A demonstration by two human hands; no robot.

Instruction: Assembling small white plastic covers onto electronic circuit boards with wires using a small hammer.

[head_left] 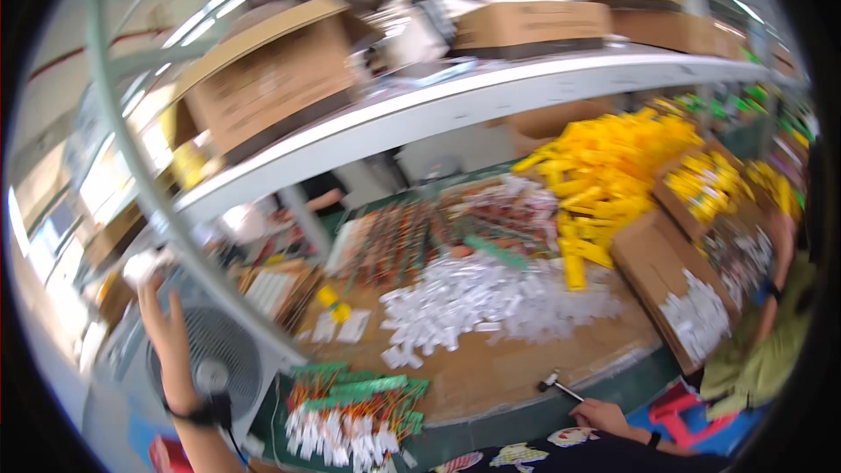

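My left hand (pixel 165 324) is raised at the far left, beside a slanted metal post (pixel 144 166). Its fingertips close around a small white wad (pixel 143 264), which is blurred. A black band sits on that wrist. My right hand (pixel 603 416) rests low at the table's front edge and grips the thin handle of a small hammer-like tool (pixel 554 382), whose head lies on the brown tabletop (pixel 526 368). Between my hands lies a bundle of green, orange and white tagged pieces (pixel 350 412).
A pile of small white packets (pixel 473 302) covers the table's middle, with yellow pieces (pixel 604 175) heaped behind it. An open cardboard box (pixel 653 267) stands to the right. A fan (pixel 210 368) is lower left. A white shelf (pixel 491 92) holds cartons. Another person's arm (pixel 778 271) is at the right.
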